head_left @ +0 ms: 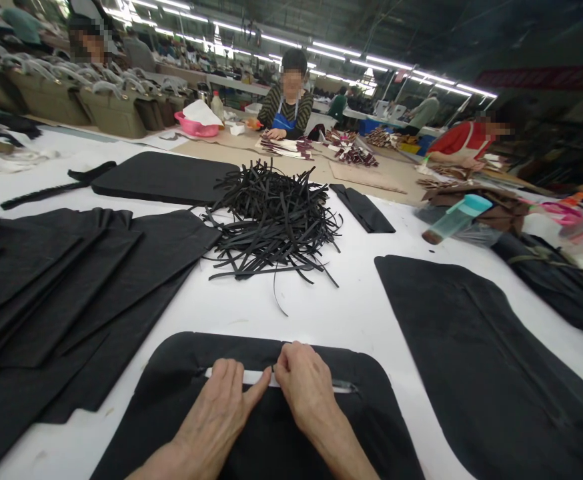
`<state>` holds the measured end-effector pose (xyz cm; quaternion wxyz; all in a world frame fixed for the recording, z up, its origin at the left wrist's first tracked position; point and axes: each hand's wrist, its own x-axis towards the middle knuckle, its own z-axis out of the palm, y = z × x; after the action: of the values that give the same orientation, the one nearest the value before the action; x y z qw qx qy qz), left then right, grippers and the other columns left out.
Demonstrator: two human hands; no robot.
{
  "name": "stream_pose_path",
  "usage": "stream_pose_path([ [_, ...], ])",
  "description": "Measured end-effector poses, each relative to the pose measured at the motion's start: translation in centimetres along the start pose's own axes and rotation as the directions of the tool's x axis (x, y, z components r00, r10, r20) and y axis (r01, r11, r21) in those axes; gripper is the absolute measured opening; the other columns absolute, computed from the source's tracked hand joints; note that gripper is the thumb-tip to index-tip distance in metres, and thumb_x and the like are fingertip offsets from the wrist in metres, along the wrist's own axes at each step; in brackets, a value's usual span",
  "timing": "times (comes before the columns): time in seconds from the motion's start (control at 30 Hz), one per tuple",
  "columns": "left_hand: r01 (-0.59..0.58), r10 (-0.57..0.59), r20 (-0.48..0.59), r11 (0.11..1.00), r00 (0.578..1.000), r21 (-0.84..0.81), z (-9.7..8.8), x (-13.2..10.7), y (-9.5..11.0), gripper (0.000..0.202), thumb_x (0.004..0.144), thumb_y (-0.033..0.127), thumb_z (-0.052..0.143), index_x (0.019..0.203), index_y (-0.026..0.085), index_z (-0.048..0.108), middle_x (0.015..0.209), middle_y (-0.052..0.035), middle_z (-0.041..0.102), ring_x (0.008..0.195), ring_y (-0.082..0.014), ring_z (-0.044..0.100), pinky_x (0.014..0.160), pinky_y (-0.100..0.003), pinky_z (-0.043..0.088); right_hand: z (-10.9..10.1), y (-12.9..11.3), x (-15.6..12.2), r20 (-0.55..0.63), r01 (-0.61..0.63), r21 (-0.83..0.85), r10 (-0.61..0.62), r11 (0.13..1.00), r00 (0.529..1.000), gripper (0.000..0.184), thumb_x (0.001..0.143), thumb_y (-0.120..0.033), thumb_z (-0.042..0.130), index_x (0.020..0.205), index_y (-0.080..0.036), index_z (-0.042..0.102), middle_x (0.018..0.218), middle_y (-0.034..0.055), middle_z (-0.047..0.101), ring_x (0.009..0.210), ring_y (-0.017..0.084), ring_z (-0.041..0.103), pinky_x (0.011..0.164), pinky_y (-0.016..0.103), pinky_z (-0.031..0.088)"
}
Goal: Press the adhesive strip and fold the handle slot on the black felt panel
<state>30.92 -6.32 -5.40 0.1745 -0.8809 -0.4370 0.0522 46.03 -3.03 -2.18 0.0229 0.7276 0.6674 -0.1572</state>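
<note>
A black panel with rounded corners (pixel 171 380) lies flat on the white table right in front of me. A narrow slit with a white strip (pixel 259 378) runs across its upper part. My left hand (pixel 219 407) rests palm down on the panel, fingers together, thumb reaching toward the strip. My right hand (pixel 306 387) lies beside it with curled fingers pressing on the strip at the slit. A thin black strip seems pinched at my right fingertips, but I cannot make it out clearly.
A heap of thin black strips (pixel 271 220) sits beyond the panel. Stacked black panels (pixel 71 280) lie left, another large panel (pixel 471 333) right, a black pad (pixel 161 177) behind. A teal-capped bottle (pixel 454 219) lies at right. Other people work at the far tables.
</note>
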Motion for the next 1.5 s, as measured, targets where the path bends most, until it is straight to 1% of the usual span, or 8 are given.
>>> stream_pose_path([
  [0.13, -0.024, 0.024, 0.006, 0.999, 1.0, -0.026, 0.5, -0.1, -0.5, 0.06, 0.075, 0.019, 0.055, 0.13, 0.038, 0.042, 0.085, -0.0047, 0.059, 0.081, -0.0246, 0.055, 0.075, -0.039, 0.046, 0.2, 0.2, 0.0, 0.006, -0.002, 0.028, 0.001, 1.0, 1.0, 0.019, 0.084, -0.014, 0.047, 0.076, -0.019, 0.064, 0.084, 0.0043, 0.067, 0.083, 0.02, 0.06, 0.067, 0.028, 0.035],
  [0.4, -0.093, 0.082, -0.084, 0.986, 0.993, -0.14, 2.5, -2.9, -5.5, 0.042, 0.077, 0.012, 0.053, 0.117, 0.023, 0.055, 0.108, -0.0053, 0.06, 0.096, -0.021, 0.051, 0.084, -0.034, 0.037, -0.4, 0.2, -0.1, 0.058, -0.014, 0.052, 0.011, 0.999, 0.998, 0.02, 0.086, -0.013, 0.045, 0.075, -0.019, 0.061, 0.083, 0.0036, 0.065, 0.081, 0.018, 0.059, 0.066, 0.027, 0.034],
  [0.6, 0.068, -0.084, -0.062, 0.973, 0.995, -0.218, 3.2, -4.4, -6.8, 0.043, 0.076, 0.006, 0.054, 0.112, 0.029, 0.059, 0.109, -0.0014, 0.062, 0.094, -0.0189, 0.052, 0.086, -0.032, 0.035, -0.2, 0.2, 0.0, 0.052, -0.005, 0.044, 0.003, 0.999, 0.999, 0.019, 0.085, -0.013, 0.045, 0.073, -0.019, 0.059, 0.082, 0.0033, 0.064, 0.078, 0.018, 0.058, 0.065, 0.026, 0.034],
  [0.9, 0.249, -0.261, 0.01, 0.911, 0.965, -0.328, 1.1, -3.2, -6.0, 0.053, 0.074, -0.009, 0.035, 0.104, 0.023, 0.064, 0.112, -0.0067, 0.06, 0.098, -0.0223, 0.053, 0.083, -0.036, 0.045, -0.1, 0.2, -0.2, 0.027, 0.022, 0.026, -0.023, 0.999, 0.999, 0.017, 0.084, -0.014, 0.047, 0.077, -0.019, 0.062, 0.084, 0.0045, 0.065, 0.083, 0.02, 0.06, 0.068, 0.028, 0.036],
  [1.03, 0.018, -0.077, -0.135, 0.921, 0.988, -0.389, 0.2, -0.6, -3.2, 0.054, 0.069, -0.009, 0.034, 0.107, 0.017, 0.061, 0.111, -0.0063, 0.06, 0.1, -0.0203, 0.054, 0.087, -0.032, 0.047, 0.1, 0.1, -0.3, 0.01, 0.031, 0.022, -0.031, 0.999, 0.999, 0.017, 0.085, -0.014, 0.048, 0.078, -0.019, 0.063, 0.086, 0.0049, 0.066, 0.084, 0.021, 0.06, 0.069, 0.029, 0.036],
  [1.13, -0.125, 0.082, -0.131, 0.922, 0.988, -0.366, 0.4, 0.7, -0.7, 0.05, 0.068, -0.007, 0.037, 0.109, 0.014, 0.058, 0.108, -0.006, 0.062, 0.095, -0.0195, 0.056, 0.084, -0.029, 0.048, 0.4, 0.5, -0.5, -0.014, 0.057, 0.034, -0.056, 0.998, 0.998, 0.016, 0.084, -0.014, 0.049, 0.079, -0.019, 0.062, 0.085, 0.0048, 0.065, 0.083, 0.021, 0.059, 0.069, 0.029, 0.036],
  [1.33, -0.121, 0.077, -0.14, 0.935, 0.987, -0.334, 1.9, 0.6, 0.5, 0.058, 0.067, -0.008, 0.036, 0.119, 0.015, 0.051, 0.114, -0.0059, 0.058, 0.103, -0.0194, 0.052, 0.091, -0.03, 0.045, 0.9, 3.6, -1.2, -0.124, 0.273, 0.262, -0.248, 0.926, 0.961, 0.022, 0.076, -0.006, 0.059, 0.091, -0.022, 0.057, 0.085, -0.0015, 0.06, 0.08, 0.017, 0.053, 0.071, 0.026, 0.036],
  [1.5, -0.082, 0.019, -0.179, 0.932, 0.984, -0.353, 2.8, 0.0, 0.7, 0.058, 0.07, -0.006, 0.039, 0.122, 0.018, 0.049, 0.118, -0.005, 0.055, 0.106, -0.0198, 0.049, 0.093, -0.031, 0.043, 0.5, 7.4, -2.2, -0.162, 0.303, 0.176, -0.276, 0.936, 0.947, 0.013, 0.083, -0.008, 0.057, 0.08, -0.021, 0.055, 0.082, -0.0014, 0.057, 0.079, 0.016, 0.05, 0.072, 0.027, 0.035],
])
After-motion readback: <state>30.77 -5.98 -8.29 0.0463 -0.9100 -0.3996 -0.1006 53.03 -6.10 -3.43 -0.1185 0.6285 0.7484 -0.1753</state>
